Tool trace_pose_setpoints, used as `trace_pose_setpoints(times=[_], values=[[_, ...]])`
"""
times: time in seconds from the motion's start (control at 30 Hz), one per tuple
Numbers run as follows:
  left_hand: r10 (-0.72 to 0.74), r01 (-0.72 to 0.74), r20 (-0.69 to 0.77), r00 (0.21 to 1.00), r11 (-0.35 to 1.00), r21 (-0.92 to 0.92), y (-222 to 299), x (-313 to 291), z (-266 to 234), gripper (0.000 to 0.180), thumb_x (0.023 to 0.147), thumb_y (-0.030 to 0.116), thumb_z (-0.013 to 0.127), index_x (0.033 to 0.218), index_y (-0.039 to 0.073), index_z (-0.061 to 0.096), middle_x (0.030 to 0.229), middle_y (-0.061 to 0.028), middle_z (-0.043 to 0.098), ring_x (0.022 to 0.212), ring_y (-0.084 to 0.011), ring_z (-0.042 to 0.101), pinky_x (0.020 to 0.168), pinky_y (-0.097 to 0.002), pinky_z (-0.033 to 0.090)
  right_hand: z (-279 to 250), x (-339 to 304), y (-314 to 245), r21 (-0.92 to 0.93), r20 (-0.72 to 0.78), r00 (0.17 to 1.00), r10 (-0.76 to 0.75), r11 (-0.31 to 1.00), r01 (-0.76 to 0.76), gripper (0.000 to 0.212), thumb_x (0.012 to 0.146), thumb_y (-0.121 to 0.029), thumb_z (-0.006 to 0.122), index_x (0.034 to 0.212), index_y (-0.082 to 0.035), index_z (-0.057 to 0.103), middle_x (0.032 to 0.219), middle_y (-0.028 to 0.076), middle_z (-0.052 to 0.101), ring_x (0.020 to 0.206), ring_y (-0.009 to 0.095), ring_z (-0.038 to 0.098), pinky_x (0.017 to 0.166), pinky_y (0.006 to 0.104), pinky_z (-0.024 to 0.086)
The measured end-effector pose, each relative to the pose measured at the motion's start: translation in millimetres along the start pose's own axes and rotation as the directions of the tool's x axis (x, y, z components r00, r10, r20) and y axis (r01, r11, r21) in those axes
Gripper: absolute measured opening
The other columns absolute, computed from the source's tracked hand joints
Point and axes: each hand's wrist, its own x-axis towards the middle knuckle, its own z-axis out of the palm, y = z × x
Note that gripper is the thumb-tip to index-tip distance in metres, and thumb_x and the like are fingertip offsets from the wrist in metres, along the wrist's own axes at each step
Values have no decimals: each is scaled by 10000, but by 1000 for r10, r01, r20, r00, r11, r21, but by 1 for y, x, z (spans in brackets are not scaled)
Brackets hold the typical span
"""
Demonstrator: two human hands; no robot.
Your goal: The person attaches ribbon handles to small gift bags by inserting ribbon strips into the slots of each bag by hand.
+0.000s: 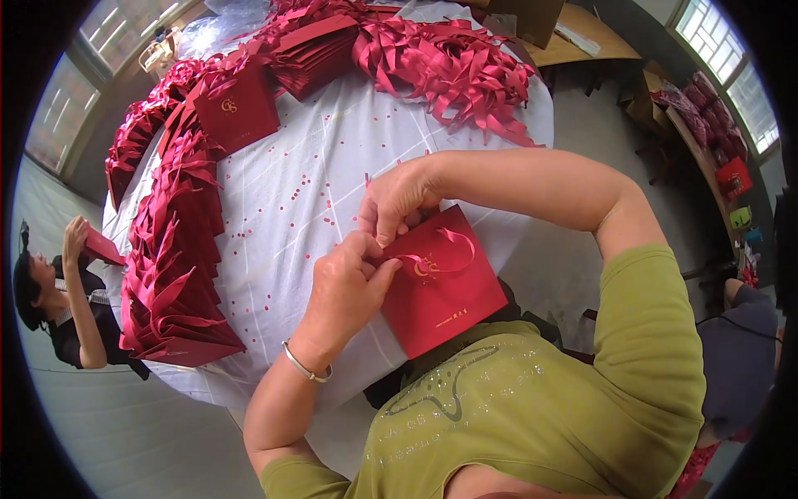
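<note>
A red paper gift bag (449, 291) with a gold emblem lies flat at the table's near edge, against my body. A loop of red ribbon (472, 249) curves over its front. My left hand (349, 279), with a silver bangle at the wrist, pinches the ribbon between thumb and fingers at the bag's upper left corner. My right hand (401, 200) curls over the bag's top edge, its fingertips meeting the left ones. What the right fingers grip is hidden under the hand.
Ribboned red bags (170, 274) stand packed in a long row at left, with another bag pile (316, 54) and ribbons (449, 71) behind. Red paper dots dot the white tablecloth (274, 200). A co-worker (79, 308) holds a red bag at left; another person (740, 358) is at right.
</note>
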Motion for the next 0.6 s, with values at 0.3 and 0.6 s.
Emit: trace_pose_setpoints(times=[0.3,0.6], values=[[-45,45,26,999,999,-9,4,3,-7,247,775,39,786,892,9,571,582,-55,624,506,-80,598,504,-246,456,23,0,9,122,-311,915,-256,944,305,242,640,3,783,848,-58,676,689,13,620,561,93,548,471,226,397],[-76,87,135,988,993,-77,-4,1,-3,167,830,-8,723,915,-32,581,676,-47,665,544,-43,607,499,-229,459,-31,2,1,-72,-683,565,-463,812,579,195,643,4,758,814,-17,666,695,70,674,568,139,625,488,267,479]])
